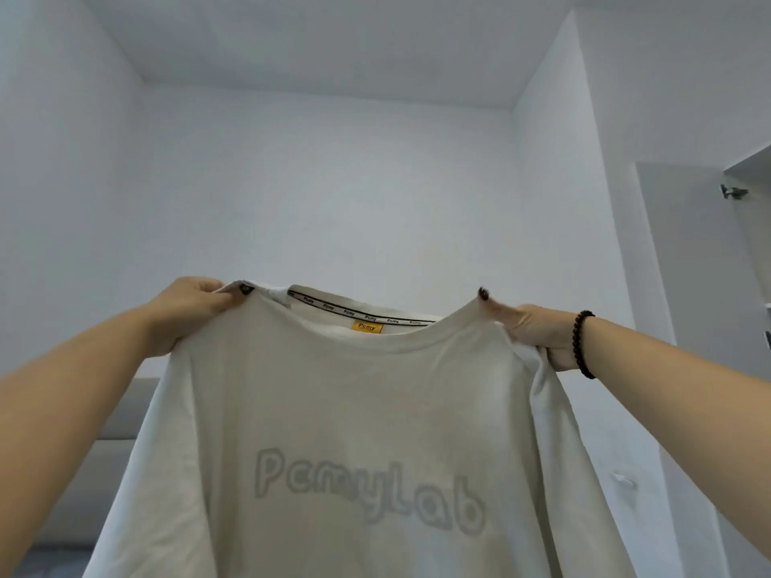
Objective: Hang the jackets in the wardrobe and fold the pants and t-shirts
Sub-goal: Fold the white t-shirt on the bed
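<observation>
A cream t-shirt (354, 410) with grey lettering across the chest and a yellow neck label hangs stretched out in front of me, held up high by its shoulders. My left hand (192, 310) pinches the left shoulder seam. My right hand (538, 335), with a dark bead bracelet on the wrist, grips the right shoulder. The shirt's lower part runs out of the frame at the bottom.
White walls and ceiling fill the background. An open wardrobe door (676, 264) with a hinge stands at the right edge. A grey padded headboard or sofa back (112, 452) shows low on the left behind the shirt.
</observation>
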Available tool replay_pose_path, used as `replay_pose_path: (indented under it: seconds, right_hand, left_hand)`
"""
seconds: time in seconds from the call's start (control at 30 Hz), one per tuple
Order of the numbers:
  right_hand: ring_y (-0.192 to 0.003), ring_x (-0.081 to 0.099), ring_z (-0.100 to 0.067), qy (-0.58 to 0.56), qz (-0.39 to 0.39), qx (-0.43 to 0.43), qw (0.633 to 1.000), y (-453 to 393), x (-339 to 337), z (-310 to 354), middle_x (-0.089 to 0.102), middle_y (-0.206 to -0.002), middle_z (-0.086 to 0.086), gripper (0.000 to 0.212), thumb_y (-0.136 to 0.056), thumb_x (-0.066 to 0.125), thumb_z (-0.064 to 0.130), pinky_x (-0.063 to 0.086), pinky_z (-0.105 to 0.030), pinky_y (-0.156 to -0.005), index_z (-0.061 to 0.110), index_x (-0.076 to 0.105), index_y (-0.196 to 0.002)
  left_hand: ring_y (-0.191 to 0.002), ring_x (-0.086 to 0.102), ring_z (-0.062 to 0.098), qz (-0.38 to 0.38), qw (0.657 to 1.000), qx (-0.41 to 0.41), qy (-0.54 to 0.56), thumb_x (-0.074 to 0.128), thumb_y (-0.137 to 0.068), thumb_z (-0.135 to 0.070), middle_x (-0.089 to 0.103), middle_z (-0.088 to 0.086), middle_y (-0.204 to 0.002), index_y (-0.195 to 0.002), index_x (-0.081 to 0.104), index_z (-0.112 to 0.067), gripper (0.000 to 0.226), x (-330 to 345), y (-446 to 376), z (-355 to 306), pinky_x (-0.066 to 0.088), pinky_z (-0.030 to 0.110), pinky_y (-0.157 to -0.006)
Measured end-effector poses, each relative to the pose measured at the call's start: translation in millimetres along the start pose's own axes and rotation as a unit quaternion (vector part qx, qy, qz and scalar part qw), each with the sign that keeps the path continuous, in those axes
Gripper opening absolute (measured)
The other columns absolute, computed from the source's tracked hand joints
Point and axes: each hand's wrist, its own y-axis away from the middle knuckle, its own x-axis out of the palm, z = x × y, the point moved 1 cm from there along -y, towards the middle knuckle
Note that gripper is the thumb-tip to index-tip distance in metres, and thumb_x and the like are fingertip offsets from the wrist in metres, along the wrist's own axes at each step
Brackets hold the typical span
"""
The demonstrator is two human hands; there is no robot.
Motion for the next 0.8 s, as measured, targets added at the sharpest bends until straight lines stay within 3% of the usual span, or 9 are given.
replay_pose_path:
  seconds: [0.13, 0.27, 0.33, 0.4, 0.5, 0.57, 0.63, 0.73, 0.8]
  right_hand:
    - [-0.073, 0.072, -0.021, -0.069, -0.105, -0.122, 0.985, 7, -11, 27, 0.074, -0.084, -0.007, 0.111, -0.014, 0.07, 0.085, 0.058, -0.031, -0.062, 0.009, 0.067, -0.094]
    - [-0.059, 0.049, -0.015, 0.195, -0.133, -0.175, 0.956, 14, -2, 26, 0.054, -0.066, -0.001, 0.053, -0.058, 0.085, 0.049, 0.04, -0.025, -0.057, 0.004, 0.06, -0.072]
    - [-0.056, 0.034, -0.014, 0.255, -0.144, -0.179, 0.939, 15, -3, 16, 0.037, -0.059, 0.0, 0.053, -0.06, 0.086, 0.042, 0.026, -0.025, -0.053, 0.006, 0.048, -0.058]
    - [-0.052, 0.024, -0.012, 0.234, -0.18, -0.213, 0.931, 17, -4, 12, 0.026, -0.056, 0.002, 0.057, -0.066, 0.085, 0.038, 0.017, -0.025, -0.05, 0.014, 0.034, -0.052]
    - [-0.053, 0.021, -0.015, 0.271, -0.248, -0.238, 0.899, 16, -3, 20, 0.023, -0.056, 0.001, 0.06, -0.078, 0.076, 0.04, 0.014, -0.026, -0.049, 0.015, 0.027, -0.052]
    - [-0.058, 0.034, -0.021, 0.35, -0.291, -0.205, 0.866, 12, -2, 28, 0.035, -0.06, -0.001, 0.055, -0.085, 0.067, 0.042, 0.025, -0.029, -0.052, 0.014, 0.035, -0.05]
    - [-0.065, 0.045, -0.026, 0.399, -0.333, -0.137, 0.843, 11, -1, 36, 0.045, -0.068, -0.003, 0.048, -0.089, 0.06, 0.042, 0.033, -0.029, -0.054, 0.012, 0.047, -0.054]
    - [-0.06, 0.05, -0.024, 0.359, -0.316, -0.054, 0.877, 8, 8, 44, 0.049, -0.061, -0.005, 0.039, -0.09, 0.061, 0.031, 0.033, -0.025, -0.046, 0.013, 0.045, -0.058]
    - [-0.076, 0.062, -0.024, 0.312, -0.303, -0.002, 0.9, 7, 19, 46, 0.059, -0.073, -0.004, 0.03, -0.092, 0.058, 0.039, 0.041, -0.025, -0.05, 0.01, 0.055, -0.089]
  left_hand:
    - [-0.059, 0.047, 0.018, -0.088, 0.992, 0.092, -0.022, 0.074, -0.064, -0.06, 0.053, 0.003, -0.064, -0.071, 0.067, -0.007, 0.053, -27, 5, -23, 0.034, 0.027, -0.057]
    - [-0.054, 0.037, 0.017, -0.063, 0.971, 0.105, -0.204, 0.076, -0.073, -0.056, 0.037, -0.003, -0.051, -0.048, 0.05, -0.014, 0.056, -29, 14, -22, 0.028, 0.026, -0.055]
    - [-0.051, 0.035, 0.015, -0.04, 0.977, 0.095, -0.185, 0.075, -0.063, -0.062, 0.036, -0.005, -0.05, -0.046, 0.048, -0.016, 0.057, -33, 21, -16, 0.025, 0.025, -0.053]
    - [-0.045, 0.036, 0.012, -0.028, 0.982, 0.092, -0.163, 0.076, -0.066, -0.055, 0.039, -0.006, -0.048, -0.045, 0.053, -0.016, 0.051, -37, 28, -13, 0.026, 0.022, -0.05]
    - [-0.047, 0.038, 0.012, -0.018, 0.984, 0.1, -0.146, 0.074, -0.063, -0.061, 0.042, -0.002, -0.052, -0.053, 0.057, -0.01, 0.055, -39, 35, -18, 0.028, 0.02, -0.049]
    - [-0.051, 0.038, 0.014, -0.018, 0.984, 0.116, -0.136, 0.068, -0.05, -0.071, 0.041, 0.001, -0.055, -0.059, 0.055, -0.003, 0.07, -42, 37, -25, 0.028, 0.021, -0.049]
    - [-0.051, 0.035, 0.014, -0.022, 0.979, 0.145, -0.142, 0.066, -0.051, -0.075, 0.037, 0.0, -0.056, -0.059, 0.05, -0.002, 0.075, -41, 37, -31, 0.026, 0.023, -0.05]
    - [-0.05, 0.031, 0.015, -0.028, 0.961, 0.189, -0.2, 0.063, -0.077, -0.067, 0.032, -0.003, -0.054, -0.055, 0.042, -0.011, 0.065, -32, 35, -33, 0.024, 0.025, -0.051]
    - [-0.052, 0.037, 0.016, -0.043, 0.951, 0.189, -0.24, 0.054, -0.086, -0.062, 0.039, -0.003, -0.055, -0.061, 0.051, -0.006, 0.061, -29, 32, -30, 0.031, 0.026, -0.054]
